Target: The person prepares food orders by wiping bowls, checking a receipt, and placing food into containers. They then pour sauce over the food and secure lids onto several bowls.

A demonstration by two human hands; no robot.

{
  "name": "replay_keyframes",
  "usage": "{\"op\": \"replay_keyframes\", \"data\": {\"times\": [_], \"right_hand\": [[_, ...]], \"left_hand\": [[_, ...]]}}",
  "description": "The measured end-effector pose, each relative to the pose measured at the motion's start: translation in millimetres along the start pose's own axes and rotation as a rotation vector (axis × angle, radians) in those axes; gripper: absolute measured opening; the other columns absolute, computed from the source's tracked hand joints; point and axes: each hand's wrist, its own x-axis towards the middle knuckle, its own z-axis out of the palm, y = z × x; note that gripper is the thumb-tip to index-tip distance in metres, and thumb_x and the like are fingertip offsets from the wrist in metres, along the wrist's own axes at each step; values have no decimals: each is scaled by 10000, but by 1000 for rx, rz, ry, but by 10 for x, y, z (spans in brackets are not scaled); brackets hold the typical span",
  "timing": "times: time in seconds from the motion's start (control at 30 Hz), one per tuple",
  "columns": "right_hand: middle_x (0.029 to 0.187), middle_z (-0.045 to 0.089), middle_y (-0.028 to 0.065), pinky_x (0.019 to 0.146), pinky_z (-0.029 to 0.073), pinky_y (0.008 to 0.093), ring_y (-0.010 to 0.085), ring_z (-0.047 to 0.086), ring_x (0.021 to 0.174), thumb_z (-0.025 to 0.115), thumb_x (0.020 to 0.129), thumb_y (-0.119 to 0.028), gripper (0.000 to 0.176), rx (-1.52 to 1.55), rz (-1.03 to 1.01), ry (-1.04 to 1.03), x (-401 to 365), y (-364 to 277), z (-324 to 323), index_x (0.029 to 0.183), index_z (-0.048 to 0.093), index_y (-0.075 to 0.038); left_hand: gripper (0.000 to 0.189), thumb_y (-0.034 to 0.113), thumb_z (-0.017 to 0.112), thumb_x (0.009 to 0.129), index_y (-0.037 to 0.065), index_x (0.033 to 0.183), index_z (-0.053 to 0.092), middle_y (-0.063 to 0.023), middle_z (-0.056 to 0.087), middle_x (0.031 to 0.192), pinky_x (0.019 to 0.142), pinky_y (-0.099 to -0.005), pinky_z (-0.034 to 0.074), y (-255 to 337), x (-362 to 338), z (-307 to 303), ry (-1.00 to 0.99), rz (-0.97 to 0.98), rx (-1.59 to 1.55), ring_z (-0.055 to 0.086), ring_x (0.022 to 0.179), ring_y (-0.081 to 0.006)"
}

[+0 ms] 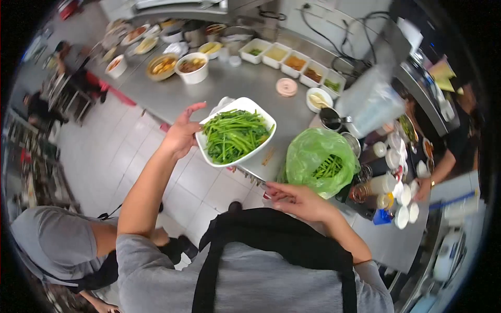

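Note:
A white square bowl (237, 133) full of green leafy stems (235, 136) is tilted slightly over the counter's front edge. My left hand (182, 130) grips its left rim, with the thumb and a finger partly spread. My right hand (300, 201) is empty, its fingers apart, just below a green plastic bag (298, 151). Inside the open bag lie more cut green stems (329, 167). A pair of small wooden sticks (269, 156) rests on the counter between the bowl and the bag.
Along the steel counter (245, 83) stand food tubs (295, 63), a white soup bowl (192, 73) and a pink lid (286, 87). Bottles (383, 184) crowd the right. A person in grey (55, 240) is close at left; another person's arm (442, 169) shows at right.

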Motion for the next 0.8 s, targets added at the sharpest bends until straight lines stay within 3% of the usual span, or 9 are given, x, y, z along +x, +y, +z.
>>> {"op": "replay_keyframes", "data": {"times": [0.03, 0.27, 0.4, 0.43, 0.53, 0.6, 0.67, 0.77, 0.8], "right_hand": [[1175, 532, 168, 839, 470, 337, 258, 567, 1009, 626, 813, -188, 533, -51, 111, -26, 64, 75, 25, 1289, 425, -60], [1336, 333, 233, 989, 335, 398, 355, 366, 1219, 618, 773, -202, 636, -644, -197, 302, 1089, 429, 342, 1326, 353, -35], [1321, 350, 241, 965, 352, 393, 350, 387, 1194, 620, 740, -168, 577, -1031, -203, 554, 2175, 482, 458, 1279, 429, -92], [1302, 376, 243, 951, 365, 391, 347, 405, 1178, 624, 729, -160, 541, -1140, -180, 623, 2348, 482, 462, 1246, 473, -101], [1199, 479, 228, 881, 413, 384, 340, 479, 1091, 644, 729, -181, 368, -753, 110, 595, 2616, 624, 166, 1082, 581, -100], [1064, 553, 192, 817, 444, 364, 326, 538, 978, 652, 738, -190, 241, -605, 280, 822, 2557, 418, -34, 939, 616, -62], [1026, 556, 154, 786, 456, 359, 280, 555, 928, 644, 779, -231, 299, -550, 277, 1052, 2475, 383, -256, 985, 584, -23], [1003, 540, 128, 828, 426, 346, 236, 532, 963, 609, 824, -251, 347, 494, -110, 1130, 2475, -90, -214, 1015, 535, 30], [1027, 525, 123, 848, 410, 343, 229, 517, 983, 595, 836, -254, 355, 412, -172, 1195, 2523, -158, -145, 1031, 519, 33]], "left_hand": [[584, -36, 443, 763, 93, 1312, 294, -126, 579, 876, 613, -321, 543, -65, -45, -50, 48, 8, 1, 613, 712, -196], [622, -76, 449, 735, 86, 1302, 251, -134, 550, 805, 487, -327, 556, -353, 287, -1031, 431, 125, 126, 618, 638, -224], [653, -71, 453, 736, 155, 1313, 246, -115, 523, 789, 381, -276, 498, -393, 883, -1943, 327, 48, 233, 563, 504, -181], [653, -37, 439, 788, 189, 1350, 194, -160, 558, 900, 553, -352, 557, -359, 1015, -2088, 273, -67, 364, 607, 677, -238], [648, -4, 479, 806, 186, 1356, 194, -136, 557, 893, 581, -383, 547, -305, 1360, -2254, 176, -83, 301, 608, 697, -238], [426, 87, 562, 825, 131, 1228, 430, -134, 584, 961, 648, -358, 532, -233, 1510, -2283, 301, 140, 687, 615, 776, -240], [285, 134, 601, 822, 92, 1101, 557, -137, 592, 1009, 676, -340, 526, -180, 1625, -2259, 394, 541, 1170, 616, 821, -239], [190, 161, 637, 798, 31, 934, 610, -153, 598, 1031, 715, -348, 512, -42, 1631, -1439, 254, 762, 932, 611, 870, -270], [201, 153, 640, 789, 19, 934, 603, -158, 600, 1024, 732, -368, 507, -61, 1655, -1110, 204, 799, 829, 612, 867, -286]]}}
